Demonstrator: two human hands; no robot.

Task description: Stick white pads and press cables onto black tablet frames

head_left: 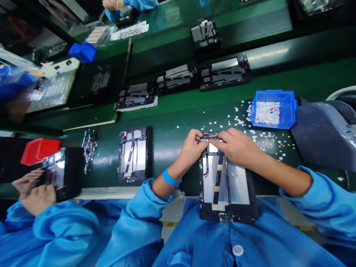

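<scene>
An opened tablet (236,181) with bare inner parts, silver plates and dark ribbon cables lies in front of me, its near end over the table edge against my blue smock. My left hand (191,148) is closed at its far left corner, thumb and bent fingers on the top edge. Beside it, my right hand (236,144) grips the same far edge, thumb pressed down near the left thumb. The two thumbs almost meet. Any small piece under the fingertips is hidden.
Small white bits (268,142) lie scattered beyond my right hand, near a blue bin (287,107) holding more. Another opened tablet (133,155) lies to the left. Several more (225,74) line the table's far side. A co-worker's hands (40,193) hold a tablet at left, near a red bin (41,150).
</scene>
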